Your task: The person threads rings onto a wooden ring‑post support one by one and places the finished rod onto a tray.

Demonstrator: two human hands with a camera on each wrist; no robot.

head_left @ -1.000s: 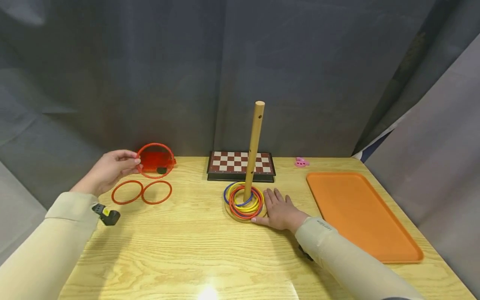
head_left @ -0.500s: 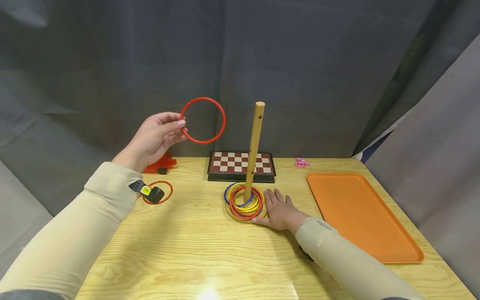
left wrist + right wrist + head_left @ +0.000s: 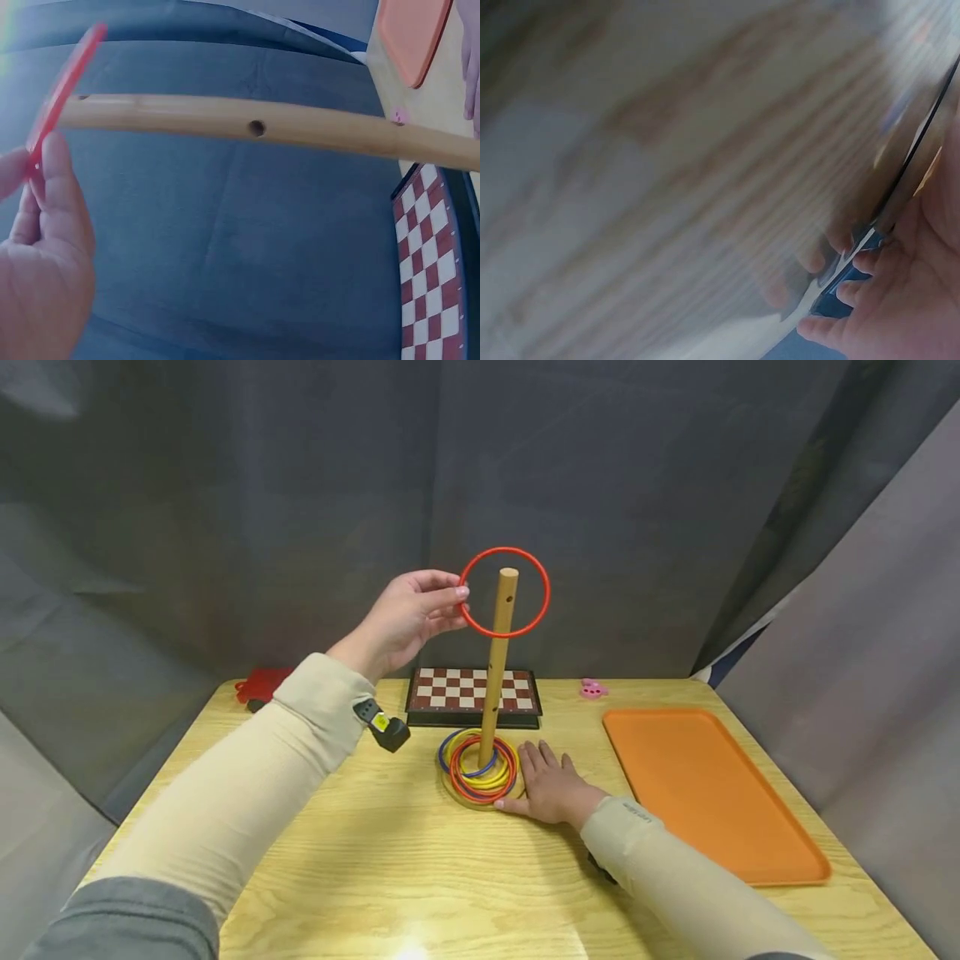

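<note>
My left hand pinches a red ring by its left edge and holds it at the top of the upright wooden peg, whose tip shows inside the ring. The left wrist view shows the same red ring edge-on between my fingertips, close to the peg. Several red, yellow and blue rings lie stacked round the peg's foot. My right hand lies flat on the table, fingers straight, touching the edge of the peg's base. The right wrist view is blurred, showing only fingers and wood grain.
A folded chessboard lies behind the peg. An orange tray sits at the right on the wooden table. A small pink thing is at the back, a red object at the back left. Grey curtains close the space all round.
My left hand has lifted the red ring off the left of the table and carried it up and right to the peg's top. The right hand has stayed put.
</note>
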